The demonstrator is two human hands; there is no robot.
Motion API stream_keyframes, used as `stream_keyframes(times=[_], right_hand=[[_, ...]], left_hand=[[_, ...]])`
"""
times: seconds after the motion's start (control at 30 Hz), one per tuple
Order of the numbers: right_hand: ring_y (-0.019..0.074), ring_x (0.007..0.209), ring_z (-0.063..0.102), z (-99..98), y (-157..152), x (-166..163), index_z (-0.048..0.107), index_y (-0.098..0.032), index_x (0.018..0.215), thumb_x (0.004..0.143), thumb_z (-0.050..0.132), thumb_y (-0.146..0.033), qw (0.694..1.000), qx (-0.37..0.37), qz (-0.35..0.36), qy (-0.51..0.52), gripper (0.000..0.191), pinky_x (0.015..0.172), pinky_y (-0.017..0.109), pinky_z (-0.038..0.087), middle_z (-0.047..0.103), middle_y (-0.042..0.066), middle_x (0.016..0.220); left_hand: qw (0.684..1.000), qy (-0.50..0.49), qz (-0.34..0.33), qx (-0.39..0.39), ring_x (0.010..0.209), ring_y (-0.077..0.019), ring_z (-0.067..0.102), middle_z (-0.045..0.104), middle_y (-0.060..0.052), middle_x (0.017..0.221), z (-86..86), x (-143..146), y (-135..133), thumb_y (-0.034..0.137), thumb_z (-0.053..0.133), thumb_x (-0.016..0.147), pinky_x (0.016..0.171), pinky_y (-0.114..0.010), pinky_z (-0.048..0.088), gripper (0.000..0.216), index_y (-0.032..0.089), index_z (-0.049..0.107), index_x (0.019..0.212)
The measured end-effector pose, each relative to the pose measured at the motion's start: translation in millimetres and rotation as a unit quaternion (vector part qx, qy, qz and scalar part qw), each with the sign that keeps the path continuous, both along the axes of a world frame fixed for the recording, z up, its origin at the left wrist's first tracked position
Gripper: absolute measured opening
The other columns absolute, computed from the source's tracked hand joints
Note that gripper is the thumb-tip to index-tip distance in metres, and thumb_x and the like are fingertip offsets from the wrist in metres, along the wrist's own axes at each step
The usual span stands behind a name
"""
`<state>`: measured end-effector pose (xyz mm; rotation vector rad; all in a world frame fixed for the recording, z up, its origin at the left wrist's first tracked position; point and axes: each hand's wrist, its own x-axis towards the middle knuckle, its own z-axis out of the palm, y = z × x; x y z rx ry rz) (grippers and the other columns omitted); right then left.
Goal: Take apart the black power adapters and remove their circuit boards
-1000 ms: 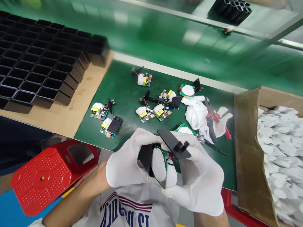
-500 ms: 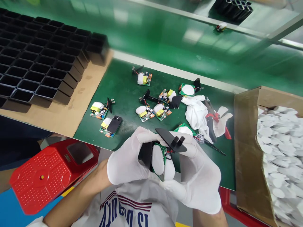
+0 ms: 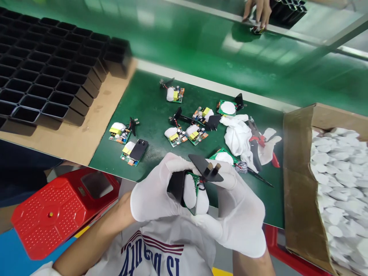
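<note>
My left hand (image 3: 156, 191), in a white glove, is closed around a black plastic case (image 3: 176, 188). Partly inside the case's mouth sits a green circuit board (image 3: 196, 184) with white pads (image 3: 189, 190) on it. My gloved right hand (image 3: 240, 207) grips the board from the other side, thumb below and fingers above. Above the board, a black plug cover (image 3: 205, 167) with two prongs tilts against the right fingers, joined by short wires. Several similar board assemblies, such as one with a plug cover (image 3: 133, 152), lie on the green mat (image 3: 149, 111) beyond my hands.
Rows of black cases (image 3: 54, 92) stand on cardboard (image 3: 99, 115) at left. A carton (image 3: 300, 184) of white pads is at right. Near it lie a white cloth (image 3: 238, 136), red-handled pliers (image 3: 258, 140) and a thin black tool (image 3: 261, 178). A red stool (image 3: 57, 207) stands below. Another person's hand (image 3: 258, 13) reaches in at the back.
The circuit board has slid slightly left, deeper into the case, with my right hand following. At the back, another person's hand has come onto the small part lying there.
</note>
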<state>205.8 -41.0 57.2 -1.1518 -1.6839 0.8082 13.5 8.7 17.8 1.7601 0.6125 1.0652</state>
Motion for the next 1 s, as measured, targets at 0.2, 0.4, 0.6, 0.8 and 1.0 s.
stream_keyframes(times=[0.2, 0.4, 0.6, 0.8, 1.0], right_hand=[[0.0286, 0.125, 0.065, -3.4, 3.7, 0.0, 0.064, -0.029, 0.142, 0.09, 0.085, -0.049, 0.999, 0.001, 0.002, -0.035, 0.059, 0.109, 0.043, 0.057, 0.066, 0.008, 0.139], [0.0285, 0.127, 0.066, 3.0, 2.2, -3.0, 0.066, -0.03, 0.142, 0.076, 0.096, -0.054, 0.996, -0.017, -0.02, -0.08, 0.076, 0.111, 0.041, 0.056, 0.066, 0.007, 0.141], [0.0272, 0.115, 0.071, 6.2, 2.5, -8.0, 0.074, -0.028, 0.13, 0.086, 0.09, -0.048, 0.996, -0.021, -0.082, -0.04, 0.051, 0.101, 0.041, 0.059, 0.075, 0.006, 0.128], [0.0273, 0.097, 0.073, 0.2, -13.7, -12.2, 0.08, -0.027, 0.118, 0.093, 0.082, -0.03, 0.975, 0.063, -0.208, -0.039, 0.026, 0.093, 0.047, 0.06, 0.079, 0.005, 0.105], [0.0368, 0.121, 0.072, -16.2, -33.7, -40.5, 0.065, -0.033, 0.15, 0.078, 0.094, -0.02, 0.962, 0.12, -0.224, -0.096, 0.079, 0.093, 0.053, 0.069, 0.069, 0.01, 0.144]], left_hand=[[0.999, -0.023, -0.011, -0.031, 0.103, -0.0235, 0.068, 0.061, -0.006, 0.117, -3.6, -0.7, -1.3, 0.048, 0.094, 0.08, 0.085, -0.038, 0.061, 0.072, 0.028, 0.051, 0.135], [0.998, -0.031, 0.01, -0.046, 0.092, -0.0204, 0.068, 0.062, -0.002, 0.106, -0.1, 2.4, 2.4, 0.049, 0.092, 0.081, 0.076, -0.034, 0.059, 0.058, 0.027, 0.057, 0.122], [0.999, -0.037, 0.015, -0.029, 0.098, -0.022, 0.069, 0.065, -0.005, 0.114, -3.4, -0.1, 2.7, 0.039, 0.093, 0.082, 0.084, -0.037, 0.06, 0.058, 0.026, 0.057, 0.126], [0.995, 0.02, 0.056, -0.084, 0.113, -0.0267, 0.071, 0.071, -0.007, 0.123, -1.0, -0.9, -1.1, 0.038, 0.104, 0.064, 0.098, -0.043, 0.06, 0.075, 0.026, 0.062, 0.125], [0.993, 0.031, 0.08, -0.083, 0.11, -0.0254, 0.072, 0.073, -0.006, 0.12, 5.4, 2.0, -1.3, 0.038, 0.1, 0.071, 0.094, -0.042, 0.06, 0.066, 0.024, 0.063, 0.123]])
